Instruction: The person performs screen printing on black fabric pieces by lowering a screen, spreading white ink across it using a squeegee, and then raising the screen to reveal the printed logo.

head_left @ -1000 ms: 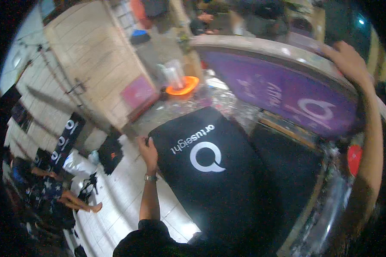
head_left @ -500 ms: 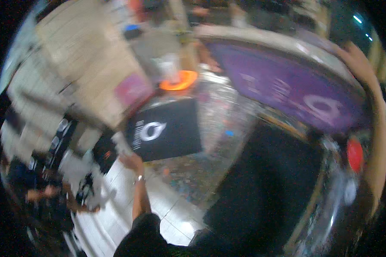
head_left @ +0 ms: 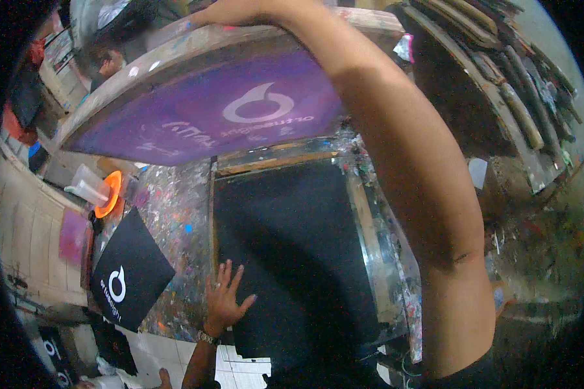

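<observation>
A silk-screen printing frame [head_left: 285, 39] with purple mesh [head_left: 175, 117] and pale stencil shapes stands tilted up at the far side. My right arm reaches up across the view, and my right hand [head_left: 233, 13] is closed over the frame's top edge, its fingers partly cut off. Below the screen a plain black sheet [head_left: 292, 220] lies flat on a wood-edged bed. My left hand [head_left: 226, 301], with a wristwatch, rests open with fingers spread at the sheet's left near edge. To the left, a black sheet with a white printed emblem [head_left: 133, 272] lies on the paint-stained table.
An orange dish [head_left: 110, 194] and a clear plastic cup [head_left: 87, 185] stand at the table's left. Beyond them is a pale wooden panel [head_left: 32, 214]. Several rods [head_left: 519, 104] lie at the far right. Another person [head_left: 107, 65] is partly visible behind the screen.
My view has swung right. My left hand has moved off the printed sheet, which now lies on the table, to the plain black sheet. My right hand still holds the raised screen.
</observation>
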`<state>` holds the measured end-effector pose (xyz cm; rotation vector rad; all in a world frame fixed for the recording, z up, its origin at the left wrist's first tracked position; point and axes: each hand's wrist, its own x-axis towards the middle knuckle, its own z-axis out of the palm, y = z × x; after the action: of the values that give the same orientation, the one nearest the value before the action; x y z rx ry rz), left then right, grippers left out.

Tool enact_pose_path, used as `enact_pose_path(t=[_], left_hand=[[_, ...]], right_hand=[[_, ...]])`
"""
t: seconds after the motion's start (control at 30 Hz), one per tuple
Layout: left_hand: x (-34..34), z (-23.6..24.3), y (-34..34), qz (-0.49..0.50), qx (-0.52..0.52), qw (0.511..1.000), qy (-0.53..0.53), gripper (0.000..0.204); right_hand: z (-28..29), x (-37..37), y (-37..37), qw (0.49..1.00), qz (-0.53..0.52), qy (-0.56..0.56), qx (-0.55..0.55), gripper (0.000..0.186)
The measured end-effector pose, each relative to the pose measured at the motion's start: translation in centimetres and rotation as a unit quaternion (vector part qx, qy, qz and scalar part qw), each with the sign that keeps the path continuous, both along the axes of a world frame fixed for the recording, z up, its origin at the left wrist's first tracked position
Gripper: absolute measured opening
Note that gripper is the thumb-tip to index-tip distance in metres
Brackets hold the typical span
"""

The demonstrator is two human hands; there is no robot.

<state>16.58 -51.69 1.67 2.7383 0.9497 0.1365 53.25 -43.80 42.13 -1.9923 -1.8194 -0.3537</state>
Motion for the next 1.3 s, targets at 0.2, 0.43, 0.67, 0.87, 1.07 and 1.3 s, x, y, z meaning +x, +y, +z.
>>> enact_pose_path(t=[0.2,0.43,0.67,0.87,1.07,1.3], left_hand=[[4.4,0.1,0.1,0.041,0.082,0.996,0.011,0.079],[18.7,-1.4,-10.3,-0.269,0.042,0.947,-0.172,0.067],[15.0,-0.7,-10.0,-0.229,-0.207,0.917,-0.254,0.065],[12.9,-4.2,-4.8,-0.121,0.057,0.991,-0.028,0.088],[15.9,-3.9,-5.0,-0.047,0.116,0.988,-0.094,0.086],[19.6,-7.3,-19.4,-0.438,-0.080,0.839,-0.314,0.064]], right_hand=[[0.2,-1.0,-1.3,1.000,0.010,-0.002,0.024,0.078],[-0.5,-1.8,-2.7,1.000,-0.017,-0.006,-0.013,0.071],[-0.5,-1.8,-2.2,0.999,-0.028,-0.012,-0.015,0.063],[-1.5,-1.9,-2.1,0.998,-0.009,-0.030,0.056,0.072],[-3.0,-2.6,-2.7,0.998,-0.044,-0.014,0.029,0.077],[-3.3,-3.9,-4.8,0.998,-0.043,-0.027,0.033,0.079]])
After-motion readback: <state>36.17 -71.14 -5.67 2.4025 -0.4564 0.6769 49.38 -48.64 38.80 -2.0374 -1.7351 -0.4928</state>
